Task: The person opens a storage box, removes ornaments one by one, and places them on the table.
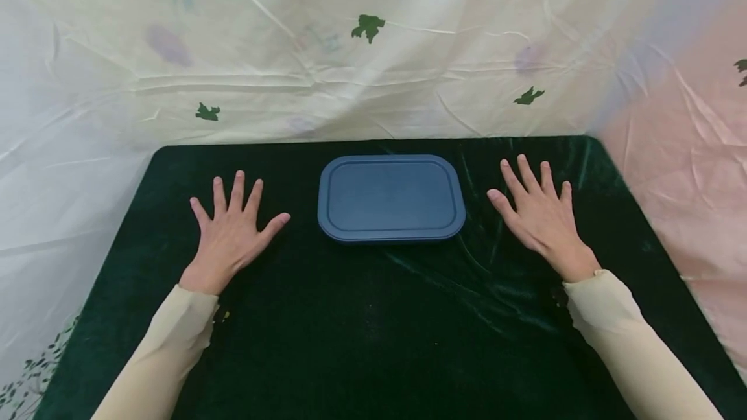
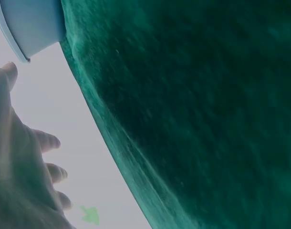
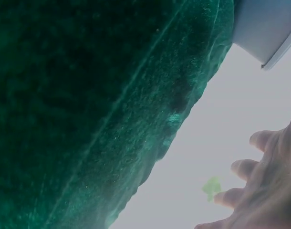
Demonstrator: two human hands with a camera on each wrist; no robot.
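One white fabric wall (image 1: 64, 167) stands at the left, with small dark leaf prints (image 1: 41, 371) low at the near left. Next, a cream left sleeve (image 1: 160, 355) reaches from the near left over a desk (image 1: 327, 355) covered in dark green velvet (image 1: 496, 368). The left hand (image 1: 230, 235) is released, back up, fingers straight and spread, raised above the velvet and grasping nothing; its thumb points right. At the middle of the desk's far part sits a blue lidded container (image 1: 391, 198), rectangular with rounded corners, lid on; it lies between the hands and touches neither. Behind it, a cream backdrop (image 1: 315, 99) carries green leaf-shaped patches (image 1: 369, 28). Right of the container the velvet is creased. The right hand (image 1: 539, 212) is likewise released, back up, fingers splayed, raised above the velvet. Its cream right sleeve (image 1: 627, 336) comes from the near right. Farthest right, a pink fabric wall (image 1: 671, 148) shows part of another green patch.
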